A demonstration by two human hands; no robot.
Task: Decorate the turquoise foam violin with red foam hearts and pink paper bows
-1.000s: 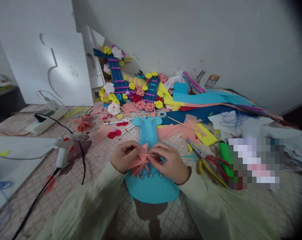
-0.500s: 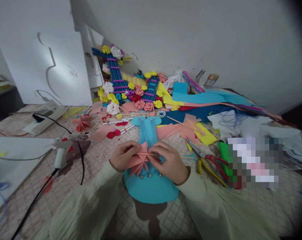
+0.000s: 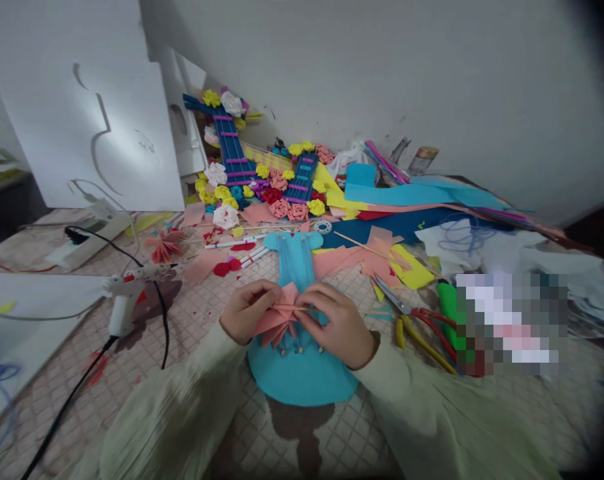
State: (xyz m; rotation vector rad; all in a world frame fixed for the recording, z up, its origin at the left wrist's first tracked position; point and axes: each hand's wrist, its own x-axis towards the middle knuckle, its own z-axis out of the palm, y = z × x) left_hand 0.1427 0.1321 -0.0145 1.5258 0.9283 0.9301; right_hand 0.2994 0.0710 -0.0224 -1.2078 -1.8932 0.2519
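Between my hands is a pink pleated paper flower (image 3: 277, 327), its folds fanned out toward me. My left hand (image 3: 249, 310) pinches it at its left edge. With thumb and index finger closed, my right hand (image 3: 339, 323) grips a thin wooden stick (image 3: 306, 309) whose tip meets the pink folds. Right under both hands lies a light-blue guitar-shaped piece (image 3: 305, 380) with strings along its neck and small pegs at both ends. The hands hide part of its middle.
To the left stands a white hot glue gun (image 3: 125, 307) with a black cord. On the right lie scissors (image 3: 402, 303) with red handles and yellow-handled pliers (image 3: 427, 343). Paper-flower guitars (image 3: 235, 157) lean at the back, near another pink pleated flower (image 3: 167, 247).
Almost nothing differs. The lower folds of the pink paper flower sit slightly higher; both hands keep their hold in nearly the same place.
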